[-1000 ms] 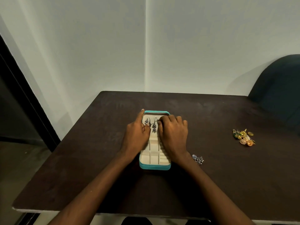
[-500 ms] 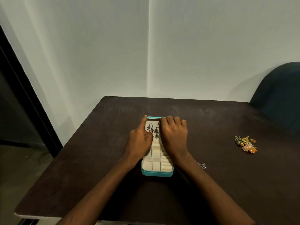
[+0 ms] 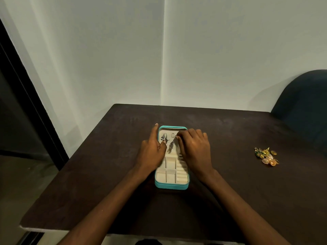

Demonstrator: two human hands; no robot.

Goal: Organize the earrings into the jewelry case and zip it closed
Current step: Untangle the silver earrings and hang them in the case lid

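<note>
Right hand (image 3: 193,147) pinches a dangly earring (image 3: 171,145) mid-frame in the case (image 3: 171,186), left hand (image 3: 152,148) fingers curled beside it; it could easily snag or slip off

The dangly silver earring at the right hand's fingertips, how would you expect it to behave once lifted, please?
The silver earring looks made of small linked pieces, so it would probably hang limp and swing. It seems light: the right hand manages it with fingertips. Its hook may snag the case lining.

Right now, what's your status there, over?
Right hand pinching silver earring over open teal case. Left hand steadying case. Gold earrings waiting far right. Nothing blocking.
</note>
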